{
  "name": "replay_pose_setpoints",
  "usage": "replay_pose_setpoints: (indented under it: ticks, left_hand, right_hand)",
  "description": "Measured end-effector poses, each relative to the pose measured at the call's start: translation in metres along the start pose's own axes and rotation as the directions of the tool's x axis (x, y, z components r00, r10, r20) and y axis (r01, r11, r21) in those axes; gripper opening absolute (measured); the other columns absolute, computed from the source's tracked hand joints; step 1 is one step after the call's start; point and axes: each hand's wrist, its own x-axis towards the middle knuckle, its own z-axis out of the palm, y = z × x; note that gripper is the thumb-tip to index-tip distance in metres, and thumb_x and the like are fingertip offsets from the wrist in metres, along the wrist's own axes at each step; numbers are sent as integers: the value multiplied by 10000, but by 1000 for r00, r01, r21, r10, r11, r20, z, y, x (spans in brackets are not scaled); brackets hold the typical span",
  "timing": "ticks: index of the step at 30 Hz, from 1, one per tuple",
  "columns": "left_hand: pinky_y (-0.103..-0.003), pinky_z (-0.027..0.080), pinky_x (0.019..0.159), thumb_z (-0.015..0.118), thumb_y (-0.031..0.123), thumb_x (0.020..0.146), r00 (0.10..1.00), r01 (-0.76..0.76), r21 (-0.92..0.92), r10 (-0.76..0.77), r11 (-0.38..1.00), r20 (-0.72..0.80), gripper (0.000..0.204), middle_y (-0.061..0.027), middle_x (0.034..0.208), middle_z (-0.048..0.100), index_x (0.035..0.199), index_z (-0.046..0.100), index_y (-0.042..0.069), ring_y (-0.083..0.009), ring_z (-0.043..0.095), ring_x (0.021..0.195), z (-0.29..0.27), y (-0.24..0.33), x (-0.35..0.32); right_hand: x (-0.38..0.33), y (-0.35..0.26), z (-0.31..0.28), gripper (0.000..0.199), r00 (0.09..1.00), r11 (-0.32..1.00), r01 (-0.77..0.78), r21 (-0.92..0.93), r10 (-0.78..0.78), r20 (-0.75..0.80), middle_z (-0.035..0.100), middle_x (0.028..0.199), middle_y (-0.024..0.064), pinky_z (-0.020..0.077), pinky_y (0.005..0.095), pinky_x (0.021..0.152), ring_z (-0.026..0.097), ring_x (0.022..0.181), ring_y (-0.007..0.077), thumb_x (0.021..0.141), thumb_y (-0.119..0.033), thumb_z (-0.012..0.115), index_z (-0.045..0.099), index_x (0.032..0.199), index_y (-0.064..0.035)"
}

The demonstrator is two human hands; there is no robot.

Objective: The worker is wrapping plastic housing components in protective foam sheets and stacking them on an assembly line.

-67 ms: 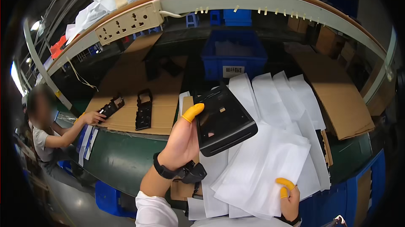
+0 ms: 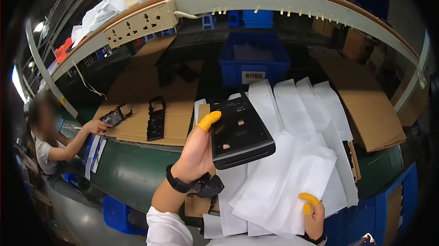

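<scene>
My left hand (image 2: 197, 149), with a yellow finger cot on the thumb, grips a black plastic housing (image 2: 249, 131) by its left side. The housing is held tilted above the bench and has small cut-outs in its face. My right hand (image 2: 314, 218), low on the right, wears yellow finger cots and pinches the near edge of a white foam-like sleeve (image 2: 290, 177). Part of its fingers is hidden by the sleeve. More white sleeves (image 2: 299, 104) lie fanned out behind and under it.
To the left, a black plastic frame (image 2: 156, 119) lies on cardboard (image 2: 176, 131), and a co-worker's hand (image 2: 97, 126) holds another black part. A blue bin (image 2: 254, 65) stands behind the sleeves. A shelf with a power strip (image 2: 141, 24) spans the top; cardboard (image 2: 366, 109) lies right.
The housing in my left hand has tilted and turned slightly, its right corner moving a little left and showing more of its face. The co-worker's part has also tilted. My right hand stays put.
</scene>
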Motion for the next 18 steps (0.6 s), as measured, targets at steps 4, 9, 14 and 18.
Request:
replay_pose_setpoints:
  ticks: [4, 9, 14, 18]
  left_hand:
    - [-203, 529, 579, 368, 272, 940, 999, 53, -13, -53, 999, 7, 351, -118, 1042, 596, 1160, 483, 24, -161, 628, 769, -5, -1, 4]
    - [-214, 536, 595, 371, 287, 940, 1000, -12, 1, 12, 1000, -28, 356, -115, 1029, 602, 1145, 497, 24, -155, 627, 767, -4, 2, 1]
    - [-270, 539, 691, 434, 189, 920, 993, -114, 128, 112, 985, 28, 291, -105, 1033, 584, 1159, 455, 24, -161, 609, 853, -28, 7, 12]
    - [-289, 493, 798, 517, 50, 834, 953, -239, 639, 303, 731, 10, 329, -85, 1058, 558, 1152, 456, -10, -181, 575, 932, -65, 34, 37]
  right_hand:
    - [2, 1, -5, 246, 1000, 999, -9, -32, 9, 8, 593, 954, 139, 386, 287, 837, 536, 900, 227, 817, -8, 434, 607, 991, 7]
    - [3, 5, -2, 244, 1000, 1000, 22, -18, -21, 11, 593, 955, 141, 387, 288, 835, 538, 894, 226, 817, -7, 434, 611, 985, 7]
    - [3, 7, -1, 234, 1000, 1000, -7, -18, 7, 14, 594, 951, 140, 389, 287, 828, 538, 890, 225, 819, -14, 441, 615, 974, 6]
    - [2, 5, -2, 226, 1000, 999, -9, -37, 10, 22, 593, 942, 139, 391, 288, 824, 538, 881, 232, 820, -18, 449, 620, 966, -2]
